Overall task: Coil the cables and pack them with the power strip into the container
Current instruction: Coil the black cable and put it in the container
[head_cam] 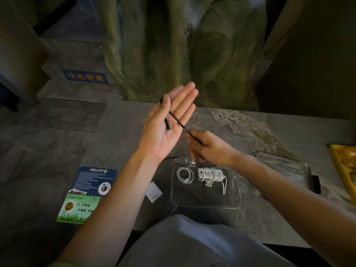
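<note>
I look down on a dark stone table [134,132]. My left hand [165,120] is raised above it, palm up, fingers straight and close together. A thin black cable [178,120] hooks round the thumb and crosses the palm, and its plug end [167,125] lies loose on the palm. The cable runs down and right to my right hand [210,147], which pinches it between curled fingers and is slightly blurred.

Below the hands, a clear container [236,205] sits on the table. Inside, a coiled white cable [185,175] lies on the left and the white power strip [211,173], its own cord bundled on it, lies beside it on the right. My right wrist hangs over the container's far edge and hides part of it.

A small white charger block [155,193] rests just left of the container. Further left lies a blue and green leaflet [90,189]. To the right is a flat clear tray [285,170], possibly the lid, and a yellow object [344,166] cut off by the edge. A blue floor sign [85,77] shows beyond the table.
</note>
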Available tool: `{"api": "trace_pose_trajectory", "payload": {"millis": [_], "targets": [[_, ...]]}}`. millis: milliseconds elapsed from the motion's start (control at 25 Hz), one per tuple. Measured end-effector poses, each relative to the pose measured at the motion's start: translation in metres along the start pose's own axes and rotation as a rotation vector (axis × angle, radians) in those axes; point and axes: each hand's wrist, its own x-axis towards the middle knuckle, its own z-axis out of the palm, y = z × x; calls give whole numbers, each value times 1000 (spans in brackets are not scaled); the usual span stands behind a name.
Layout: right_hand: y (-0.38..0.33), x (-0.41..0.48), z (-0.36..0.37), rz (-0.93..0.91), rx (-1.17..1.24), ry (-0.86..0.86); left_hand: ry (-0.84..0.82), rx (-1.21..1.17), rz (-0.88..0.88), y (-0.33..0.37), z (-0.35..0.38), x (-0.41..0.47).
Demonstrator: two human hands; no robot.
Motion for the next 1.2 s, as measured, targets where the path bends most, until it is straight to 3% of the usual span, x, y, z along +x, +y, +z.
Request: {"api": "trace_pose_trajectory", "payload": {"millis": [120, 240, 360, 440, 560, 720, 960, 1200], "targets": [[11, -10, 8, 68, 43, -138, 107, 79, 88, 5, -10, 8], [12, -14, 5, -45, -304, -142, 209, 625, 93, -7, -23, 8], [3, -15, -13, -93, -491, -124, 82, 1096, -39, -14, -32, 5], [-8, -14, -31, -158, -535, -66, -86, 1243, -178, -11, -33, 4], [-21, -13, -57, -228, -525, 50, -281, 1130, -380, -4, -23, -1], [-29, -7, -76, -264, -434, 155, -357, 959, -561, 4, -5, -8], [-18, 4, -65, -374, 22, 249, -306, 624, -465, 14, 7, -10], [-13, 1, -56, -378, 211, 309, -349, 583, -457, 16, 4, -13]]}}
